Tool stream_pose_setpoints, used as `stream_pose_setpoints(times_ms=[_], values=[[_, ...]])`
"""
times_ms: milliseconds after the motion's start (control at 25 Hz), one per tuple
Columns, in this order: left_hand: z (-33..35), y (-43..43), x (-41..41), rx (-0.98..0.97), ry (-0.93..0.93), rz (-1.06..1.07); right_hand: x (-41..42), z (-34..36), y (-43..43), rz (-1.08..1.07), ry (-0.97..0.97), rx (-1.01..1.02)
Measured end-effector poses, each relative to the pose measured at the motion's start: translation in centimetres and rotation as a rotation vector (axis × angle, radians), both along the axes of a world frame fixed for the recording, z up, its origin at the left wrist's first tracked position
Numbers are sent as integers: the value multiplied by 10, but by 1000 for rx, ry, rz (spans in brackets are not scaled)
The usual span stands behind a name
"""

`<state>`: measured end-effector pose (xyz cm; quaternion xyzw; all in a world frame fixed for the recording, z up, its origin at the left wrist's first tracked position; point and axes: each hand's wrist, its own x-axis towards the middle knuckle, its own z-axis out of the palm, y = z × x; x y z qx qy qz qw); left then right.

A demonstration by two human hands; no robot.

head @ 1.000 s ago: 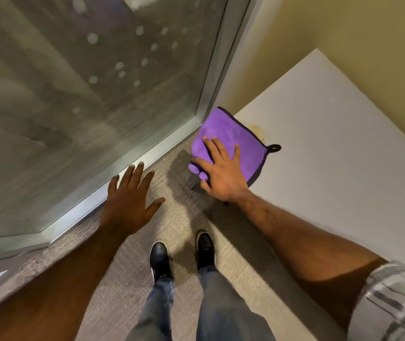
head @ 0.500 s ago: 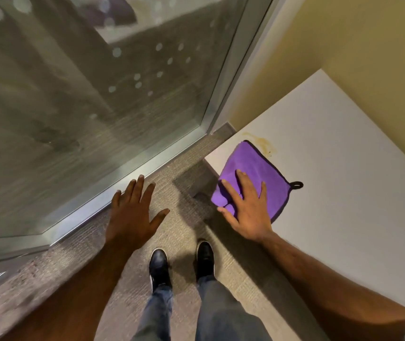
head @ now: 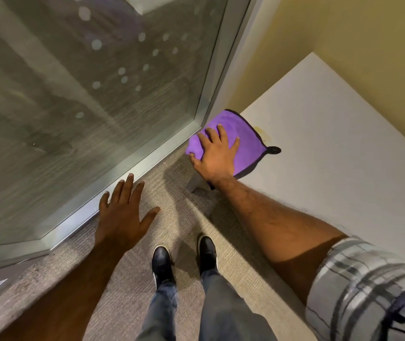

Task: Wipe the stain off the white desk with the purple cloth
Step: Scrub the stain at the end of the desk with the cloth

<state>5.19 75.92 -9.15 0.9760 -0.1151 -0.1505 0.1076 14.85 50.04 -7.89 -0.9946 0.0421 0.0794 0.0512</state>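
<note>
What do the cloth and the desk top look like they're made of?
Purple cloth: looks like plush microfibre, with a fuzzy matte nap, dark bound edge and hanging loop. White desk: smooth matte top with no visible grain, probably laminate or painted board; cannot tell which.

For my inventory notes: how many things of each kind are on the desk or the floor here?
Cloth: 1
Stain: 1
Desk: 1
Hands: 2, right, left
Shoes: 2, and
Total: 7
</note>
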Motion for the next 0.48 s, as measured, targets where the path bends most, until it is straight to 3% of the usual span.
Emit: stream_pose_setpoints(times_ms=[320, 480], values=[[3, 0, 0, -11, 4, 10, -98, 0, -54, 153, -132, 167], [8, -6, 4, -22, -1, 1, -145, -7, -80, 35, -146, 75]])
